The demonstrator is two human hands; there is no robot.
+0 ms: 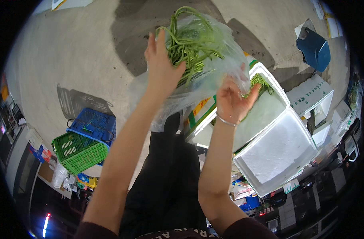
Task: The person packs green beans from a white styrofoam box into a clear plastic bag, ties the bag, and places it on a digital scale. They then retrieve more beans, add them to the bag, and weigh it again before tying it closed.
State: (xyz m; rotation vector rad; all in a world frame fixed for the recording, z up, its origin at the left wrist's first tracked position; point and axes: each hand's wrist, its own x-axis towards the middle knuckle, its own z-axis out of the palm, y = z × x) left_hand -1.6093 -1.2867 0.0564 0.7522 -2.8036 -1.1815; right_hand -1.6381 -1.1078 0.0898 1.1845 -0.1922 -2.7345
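Note:
A bundle of long green beans point(189, 49) lies in and over the mouth of a clear plastic bag point(226, 38) in front of me. My left hand point(164, 64) is at the left side of the bundle, thumb and fingers spread against the beans. My right hand point(235, 95), with a thin bracelet at the wrist, is palm up at the bag's right edge; whether it grips the film I cannot tell. Behind it stands an open white foam box point(285, 89) with more long beans point(259, 82) in its far corner.
A white foam lid or tray point(277, 152) adjoins the open box. Stacked blue point(93, 122) and green point(80, 152) plastic crates stand at left. At right are another foam box point(310, 92) and a dark blue plastic chair or stool point(313, 49) on the concrete floor.

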